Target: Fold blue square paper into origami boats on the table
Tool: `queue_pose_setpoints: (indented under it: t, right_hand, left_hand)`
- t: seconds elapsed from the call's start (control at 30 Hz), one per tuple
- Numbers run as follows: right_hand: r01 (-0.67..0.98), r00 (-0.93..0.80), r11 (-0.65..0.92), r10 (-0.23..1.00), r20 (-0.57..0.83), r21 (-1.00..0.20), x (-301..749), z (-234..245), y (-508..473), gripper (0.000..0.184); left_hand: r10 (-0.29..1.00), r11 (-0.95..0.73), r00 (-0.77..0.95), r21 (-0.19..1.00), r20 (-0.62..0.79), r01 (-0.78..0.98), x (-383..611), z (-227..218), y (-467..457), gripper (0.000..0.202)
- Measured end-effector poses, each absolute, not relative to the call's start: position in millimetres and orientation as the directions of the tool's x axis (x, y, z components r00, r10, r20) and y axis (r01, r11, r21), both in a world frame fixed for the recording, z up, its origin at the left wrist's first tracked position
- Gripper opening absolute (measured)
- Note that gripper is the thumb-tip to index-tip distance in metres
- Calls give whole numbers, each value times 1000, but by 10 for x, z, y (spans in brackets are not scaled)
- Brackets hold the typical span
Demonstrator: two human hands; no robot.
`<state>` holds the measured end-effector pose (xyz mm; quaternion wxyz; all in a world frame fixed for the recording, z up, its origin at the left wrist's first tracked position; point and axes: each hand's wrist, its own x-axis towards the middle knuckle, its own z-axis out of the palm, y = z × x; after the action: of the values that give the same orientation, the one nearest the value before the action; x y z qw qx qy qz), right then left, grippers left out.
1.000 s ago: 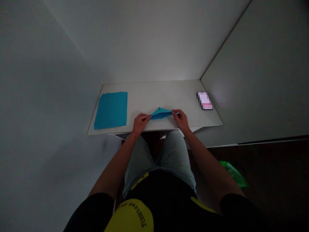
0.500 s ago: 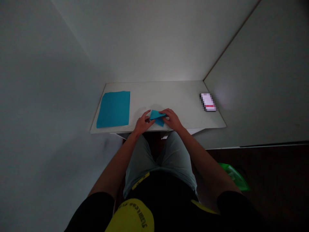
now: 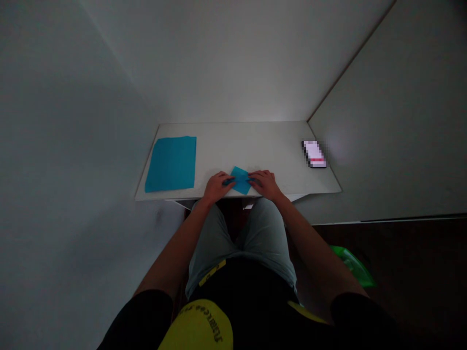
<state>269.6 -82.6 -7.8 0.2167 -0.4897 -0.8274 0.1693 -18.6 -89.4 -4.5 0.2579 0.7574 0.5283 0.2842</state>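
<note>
A small folded piece of blue paper [image 3: 241,181] is between my two hands near the front edge of the white table, its diamond-like shape pointing up and down. My left hand [image 3: 218,186] grips its left corner, fingers closed over the edge. On the opposite side, my right hand [image 3: 265,183] holds the right corner between thumb and fingers. Both fingertips cover the side corners, so the paper's full outline is hidden there.
A stack of larger blue paper sheets [image 3: 171,164] lies at the left of the white table [image 3: 233,141]. At the right edge rests a phone [image 3: 314,154] with a lit, blurred screen. Walls enclose the table. A green plastic bag [image 3: 352,266] is on the dark floor.
The folded paper has gone from a raised, partly folded-over shape to a flatter, more spread diamond. My hands have moved slightly apart and turned more palm-down.
</note>
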Motion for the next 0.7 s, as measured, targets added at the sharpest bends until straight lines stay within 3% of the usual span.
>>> queue_pose_setpoints:
  t: [0.2, 0.33, 0.57, 0.7]
  right_hand:
    - [741, -269, 322, 946, 179, -590, 2639, -107, -779, 31]
    - [723, -264, 317, 948, 178, -614, 2609, -111, -770, 35]
    - [719, -378, 465, 885, 270, -517, 2629, -88, -846, 44]
    - [746, -448, 531, 847, 286, -403, 2615, -82, -911, 46]
  left_hand:
    - [980, -187, 175, 731, 93, 656, -165, -22, -896, 27]
    - [986, -153, 156, 738, 65, 658, -154, -22, -896, 28]
    - [978, -204, 167, 757, 126, 621, -162, -50, -920, 43]
    - [947, -319, 217, 643, 236, 696, -135, -47, -957, 40]
